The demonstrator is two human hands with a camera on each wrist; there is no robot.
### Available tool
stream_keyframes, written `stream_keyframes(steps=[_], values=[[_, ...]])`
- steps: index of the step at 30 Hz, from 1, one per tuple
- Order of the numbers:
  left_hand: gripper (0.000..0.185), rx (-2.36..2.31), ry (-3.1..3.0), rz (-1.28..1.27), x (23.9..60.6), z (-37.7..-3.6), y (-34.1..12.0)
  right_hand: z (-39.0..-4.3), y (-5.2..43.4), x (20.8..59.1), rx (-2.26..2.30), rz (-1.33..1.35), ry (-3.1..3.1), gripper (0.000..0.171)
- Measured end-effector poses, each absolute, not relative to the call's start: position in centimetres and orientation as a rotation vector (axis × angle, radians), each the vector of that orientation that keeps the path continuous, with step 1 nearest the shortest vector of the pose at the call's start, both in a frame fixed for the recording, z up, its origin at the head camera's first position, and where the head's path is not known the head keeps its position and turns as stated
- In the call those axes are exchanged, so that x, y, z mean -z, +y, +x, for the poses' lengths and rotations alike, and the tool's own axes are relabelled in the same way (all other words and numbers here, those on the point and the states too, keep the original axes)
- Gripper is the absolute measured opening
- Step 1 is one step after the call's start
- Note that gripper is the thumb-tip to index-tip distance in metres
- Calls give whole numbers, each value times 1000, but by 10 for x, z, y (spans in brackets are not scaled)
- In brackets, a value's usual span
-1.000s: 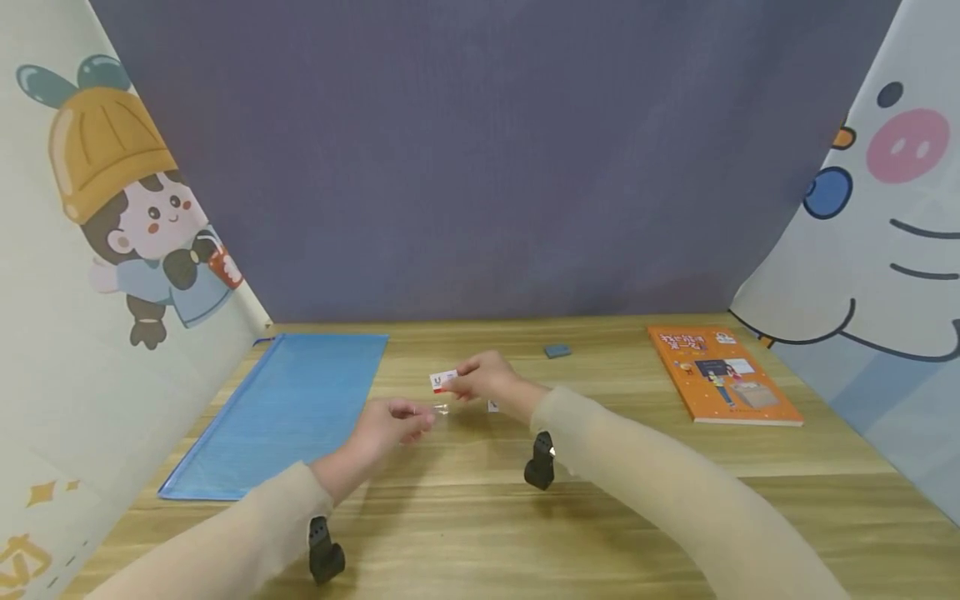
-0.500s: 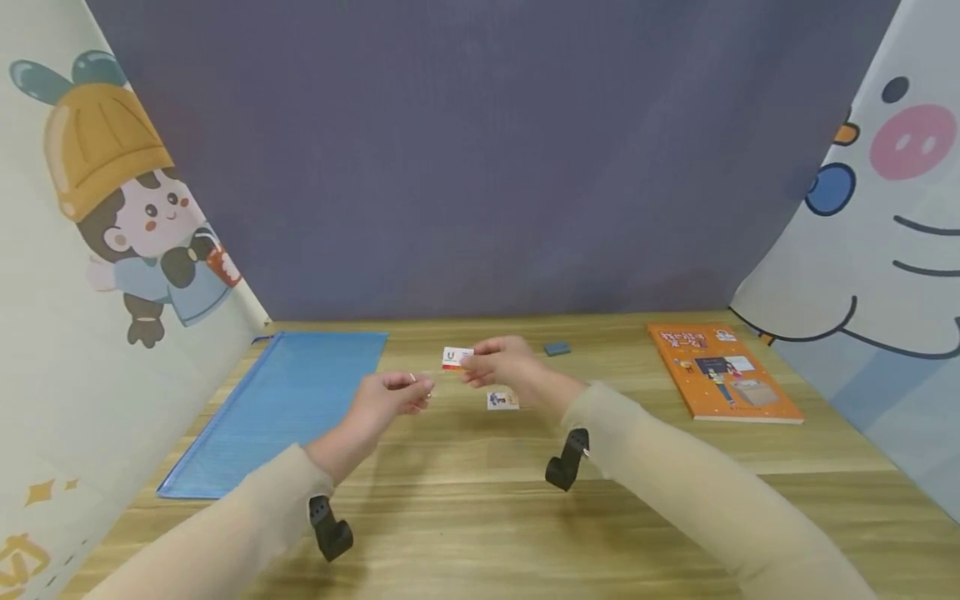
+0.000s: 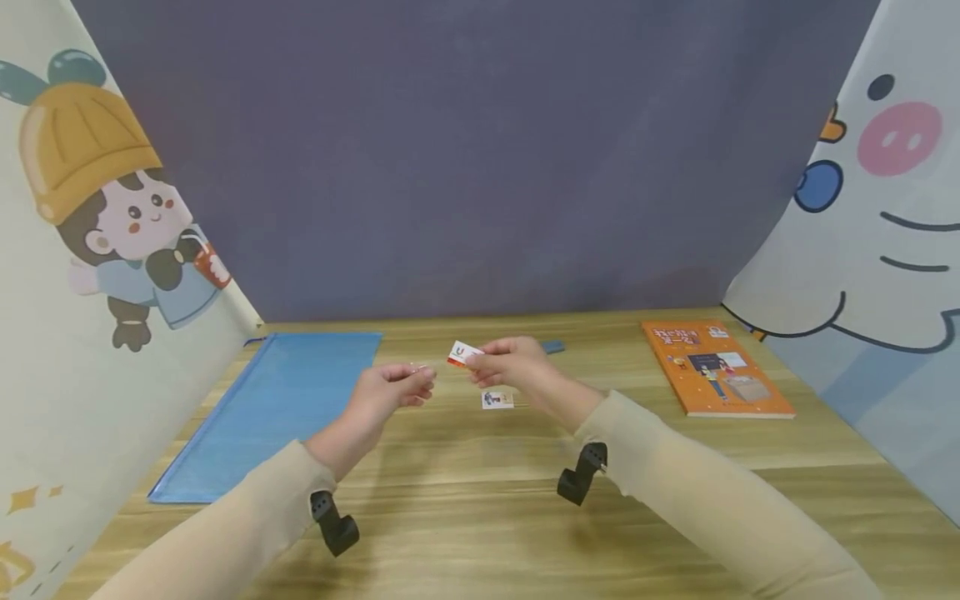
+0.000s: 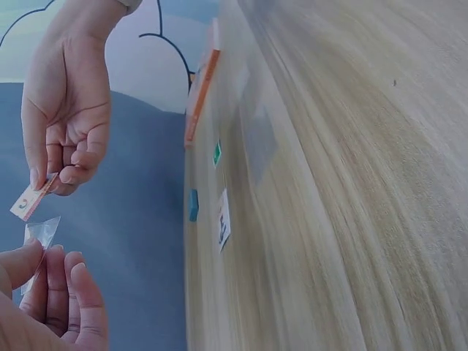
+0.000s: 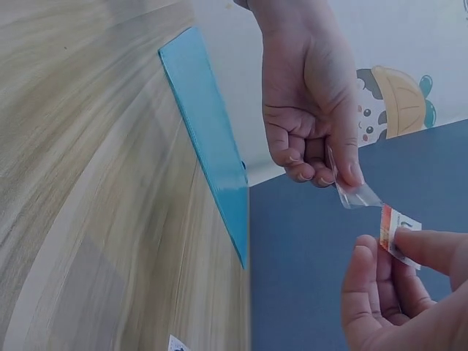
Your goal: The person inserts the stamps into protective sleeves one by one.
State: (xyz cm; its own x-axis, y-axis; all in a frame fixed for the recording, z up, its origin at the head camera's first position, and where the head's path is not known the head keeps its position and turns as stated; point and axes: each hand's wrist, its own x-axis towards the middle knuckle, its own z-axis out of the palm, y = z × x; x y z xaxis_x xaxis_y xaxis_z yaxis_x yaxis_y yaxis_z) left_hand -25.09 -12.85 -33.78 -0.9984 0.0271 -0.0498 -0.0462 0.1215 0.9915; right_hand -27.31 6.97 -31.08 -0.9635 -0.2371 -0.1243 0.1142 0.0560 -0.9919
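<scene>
Hands meet above the tabletop (image 3: 465,467) in the head view: the right hand (image 3: 510,364) pinches a small card (image 3: 462,353), the left hand (image 3: 392,392) a clear sleeve (image 3: 422,364), another card (image 3: 497,400) lying below. From the left wrist, curled fingers (image 4: 69,278) clamp the sleeve just under the card. From the right wrist, card and sleeve nearly touch beside a blue folder (image 5: 212,146).

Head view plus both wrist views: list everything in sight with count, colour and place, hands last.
Small white card with red-green logo: 1, pinched in right hand.
Clear plastic sleeve: 1, transparent, pinched in left hand.
Small printed card: 1, white, on table below hands.
Blue flat plastic folder: 1, table left.
Orange book: 1, table right.
Small blue-grey block: 1, table rear.
Wooden table: 1, light brown.
Left hand: raised.
Right hand: raised.
</scene>
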Motion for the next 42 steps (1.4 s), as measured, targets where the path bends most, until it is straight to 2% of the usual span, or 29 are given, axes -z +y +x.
stream_keyframes(steps=[22,30,42], values=[[24,-2104,2280,2,328,-249,-113,-269,77,310,1937,-122,2137,25],[30,-2134,2244,26,325,-249,-105,-267,86,309,1892,-142,2167,24],[27,-2196,2167,43,321,-248,-97,-263,93,304,1847,-162,2233,26]])
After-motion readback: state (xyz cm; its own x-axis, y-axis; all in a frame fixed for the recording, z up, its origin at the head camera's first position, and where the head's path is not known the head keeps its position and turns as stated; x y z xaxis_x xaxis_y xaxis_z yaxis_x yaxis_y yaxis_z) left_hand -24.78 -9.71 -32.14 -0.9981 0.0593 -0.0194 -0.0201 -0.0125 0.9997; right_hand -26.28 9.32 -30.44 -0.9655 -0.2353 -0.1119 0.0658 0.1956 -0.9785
